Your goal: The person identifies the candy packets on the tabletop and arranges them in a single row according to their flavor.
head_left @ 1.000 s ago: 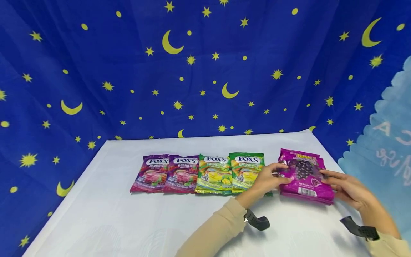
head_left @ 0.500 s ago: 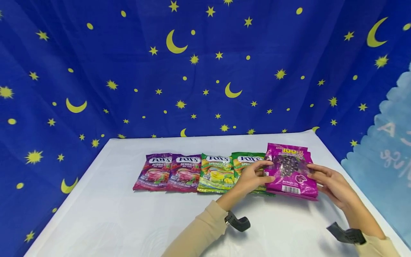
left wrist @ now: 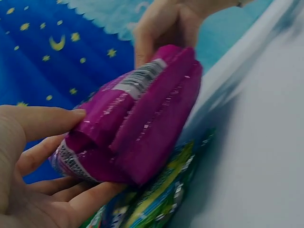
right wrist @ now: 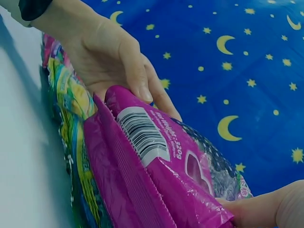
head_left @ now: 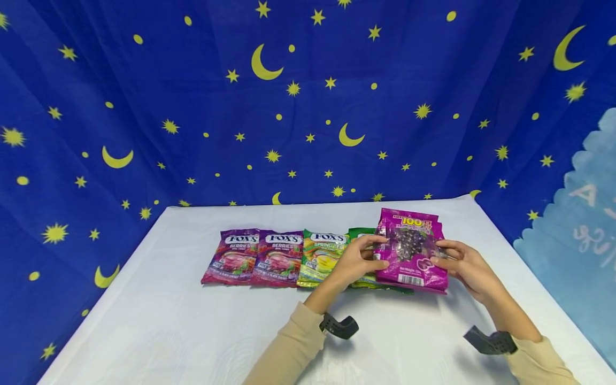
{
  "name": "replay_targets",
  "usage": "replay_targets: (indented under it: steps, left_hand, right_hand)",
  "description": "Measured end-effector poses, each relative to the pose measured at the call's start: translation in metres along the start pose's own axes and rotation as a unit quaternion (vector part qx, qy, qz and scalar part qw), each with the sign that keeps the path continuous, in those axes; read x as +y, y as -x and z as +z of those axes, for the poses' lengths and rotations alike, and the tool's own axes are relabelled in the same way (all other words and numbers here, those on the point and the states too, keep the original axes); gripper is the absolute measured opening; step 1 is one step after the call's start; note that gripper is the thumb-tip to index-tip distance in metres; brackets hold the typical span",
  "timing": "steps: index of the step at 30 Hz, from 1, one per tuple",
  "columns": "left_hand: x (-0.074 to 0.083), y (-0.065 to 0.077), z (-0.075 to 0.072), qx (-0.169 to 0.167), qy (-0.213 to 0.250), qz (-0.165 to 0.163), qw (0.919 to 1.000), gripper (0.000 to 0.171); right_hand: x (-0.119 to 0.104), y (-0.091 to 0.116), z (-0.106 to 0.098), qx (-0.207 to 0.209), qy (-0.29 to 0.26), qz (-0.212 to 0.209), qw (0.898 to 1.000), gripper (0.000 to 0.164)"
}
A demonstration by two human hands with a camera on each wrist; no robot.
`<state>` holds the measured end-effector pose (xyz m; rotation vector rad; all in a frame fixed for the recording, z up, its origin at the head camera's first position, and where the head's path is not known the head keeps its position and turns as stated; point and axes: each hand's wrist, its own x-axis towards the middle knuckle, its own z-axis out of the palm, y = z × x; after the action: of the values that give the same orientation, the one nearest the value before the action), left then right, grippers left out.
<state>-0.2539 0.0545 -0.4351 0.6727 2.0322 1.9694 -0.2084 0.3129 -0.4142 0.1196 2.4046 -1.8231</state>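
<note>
My left hand (head_left: 353,262) and right hand (head_left: 467,267) grip a stack of magenta candy bags (head_left: 411,254) from opposite sides. The top bag shows dark grapes, a "100" label and a barcode. In the left wrist view, the left thumb lies on top of the magenta bags (left wrist: 152,128) and the other fingers reach beneath. Another bottom edge shows under the top one. The stack overlaps the rightmost green Fox's Spring Tea bag (head_left: 358,233), hiding much of it. The right wrist view shows the right thumb (right wrist: 256,209) at the stack's side.
Left of the held stack, another Spring Tea bag (head_left: 317,259) and two purple Fox's Berries bags (head_left: 279,262) lie in a row on the white table (head_left: 192,331). A blue curtain (head_left: 216,117) with moons and stars hangs behind. Light blue cloth (head_left: 568,256) borders the right side.
Both hands have carried the magenta bags leftward from the table's right side, so they now overlap the rightmost green bag. The camera view has shifted slightly.
</note>
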Motion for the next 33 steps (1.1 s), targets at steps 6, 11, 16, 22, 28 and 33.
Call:
replay_targets:
  steps: [6, 11, 16, 22, 28, 33]
  left_hand:
    - [0.0, 0.002, -0.011, 0.001, 0.001, 0.001, 1.0, 0.048]
    - [0.001, 0.002, -0.014, -0.004, 0.004, 0.013, 0.9999, 0.048]
    - [0.002, 0.003, -0.015, -0.003, -0.003, 0.014, 0.9999, 0.046]
    - [0.0, 0.005, -0.014, -0.003, -0.012, 0.01, 0.9999, 0.047]
    - [-0.001, 0.006, -0.014, -0.002, -0.015, 0.009, 0.9999, 0.047]
    - [0.0, 0.004, -0.015, -0.003, -0.013, 0.006, 0.9999, 0.047]
  right_hand:
    - [-0.006, -0.006, 0.01, -0.003, 0.011, -0.013, 1.0, 0.066]
    - [-0.008, -0.008, 0.014, 0.001, -0.003, -0.032, 0.999, 0.059]
    - [-0.009, -0.006, 0.016, -0.001, -0.018, -0.04, 0.999, 0.056]
    - [-0.009, -0.006, 0.017, 0.002, -0.019, -0.049, 0.999, 0.052]
    - [-0.009, -0.005, 0.017, -0.003, -0.013, -0.057, 0.998, 0.05]
    - [-0.013, -0.003, 0.015, -0.002, -0.003, -0.06, 0.998, 0.05]
